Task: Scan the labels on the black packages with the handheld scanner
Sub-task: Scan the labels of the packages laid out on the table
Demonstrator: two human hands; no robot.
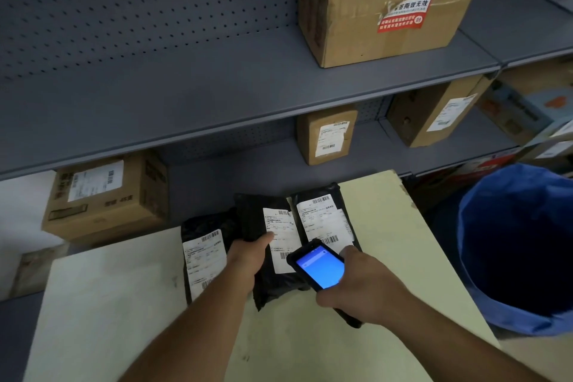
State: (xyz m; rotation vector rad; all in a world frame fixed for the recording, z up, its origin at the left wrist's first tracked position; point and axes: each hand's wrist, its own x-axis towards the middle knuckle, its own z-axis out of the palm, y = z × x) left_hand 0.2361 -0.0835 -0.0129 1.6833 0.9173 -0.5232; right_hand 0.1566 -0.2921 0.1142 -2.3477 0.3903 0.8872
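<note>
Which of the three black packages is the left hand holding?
The middle package: the left hand grips its left edge, thumb on its label. The other two lie untouched either side.

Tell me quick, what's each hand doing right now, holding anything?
Left hand: closed on the middle black package, thumb on its label.
Right hand: closed around the handheld scanner, screen lit blue.

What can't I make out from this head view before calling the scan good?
- Label print on all three packages: too small and blurred to read.
- Lower end of the middle package label: covered by the scanner.
- Scanner's lower body: hidden inside the right hand.
- Left package, right edge: behind the left hand.
- Scanner screen: plain blue, no readable result.
</note>
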